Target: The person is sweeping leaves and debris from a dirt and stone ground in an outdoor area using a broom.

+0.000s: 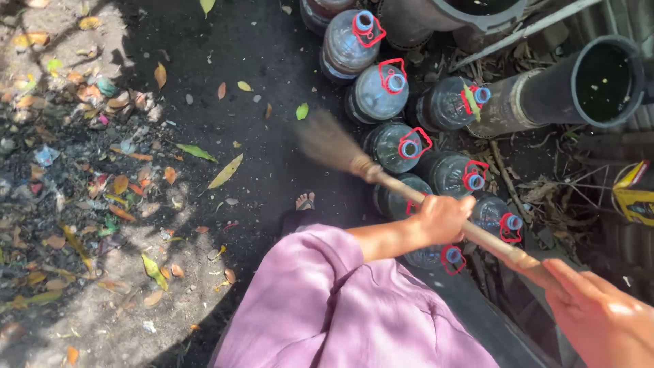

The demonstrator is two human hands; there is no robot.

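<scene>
My left hand (443, 218) grips the middle of a wooden broom handle (398, 187). My right hand (596, 310) holds the same handle near its upper end, at the lower right. The broom's straw head (325, 140) is blurred with motion, over dark ground just left of the bottles. My bare foot (305, 201) shows below the broom head, above my purple garment (327, 307).
Several large clear water bottles (380, 92) with blue caps and red carry rings stand in rows right of the broom. Black pipes (599, 82) lie at the upper right, a yellow object (633, 194) at the right edge. Dry leaves (225, 170) and litter cover the ground at left.
</scene>
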